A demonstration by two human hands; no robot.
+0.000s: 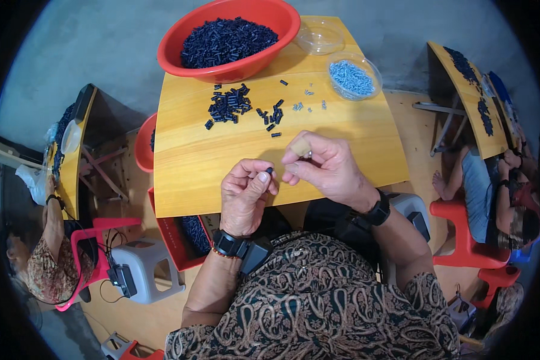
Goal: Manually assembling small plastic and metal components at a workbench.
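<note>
My left hand is closed, with a small dark cylindrical piece pinched between thumb and forefinger. Just to its right, my right hand is also in a pinch, and a tiny silvery metal piece shows at its fingers; its exact kind is too small to tell. A tan finger cover wraps one right fingertip. Both hands hover over the near edge of the yellow table. Beyond them lie a pile of short dark cylinders and several loose metal bits.
A red basin heaped with dark cylinders stands at the far left of the table. Beside it are a clear bowl of silvery pieces and a clear dish. A red crate sits below left. Other people work at tables on both sides.
</note>
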